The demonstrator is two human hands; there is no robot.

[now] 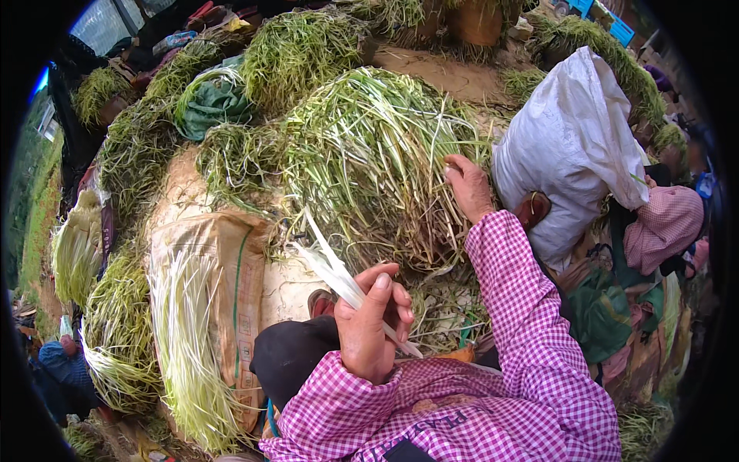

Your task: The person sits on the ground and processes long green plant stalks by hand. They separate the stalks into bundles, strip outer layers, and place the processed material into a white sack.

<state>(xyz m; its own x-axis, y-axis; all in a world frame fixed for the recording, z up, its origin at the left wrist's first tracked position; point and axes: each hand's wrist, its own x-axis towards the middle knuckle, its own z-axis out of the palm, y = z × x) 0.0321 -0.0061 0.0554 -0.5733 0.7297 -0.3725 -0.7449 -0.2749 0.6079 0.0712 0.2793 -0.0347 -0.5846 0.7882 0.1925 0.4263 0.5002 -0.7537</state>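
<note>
My left hand point(369, 323) is closed around a small bundle of white leafy stalks point(332, 268), held in front of my chest. The stalks' upper ends spread past my thumb and their lower tips poke out below my fingers. Stretched forward, my right hand point(469, 186) touches the right edge of a large heap of long green-and-white stalks point(369, 150). Whether its fingertips pinch a stalk there is too fine to tell. To my left, pale trimmed stalks point(187, 341) lie lined up on a woven plastic sack point(245, 289).
A stuffed white sack point(563, 144) stands right of the heap. Green trimmings point(300, 52) are piled beyond it, beside a green cloth bundle point(216, 107). Another person in a checked hood point(670, 225) is at the far right, a person in blue point(63, 369) at the far left.
</note>
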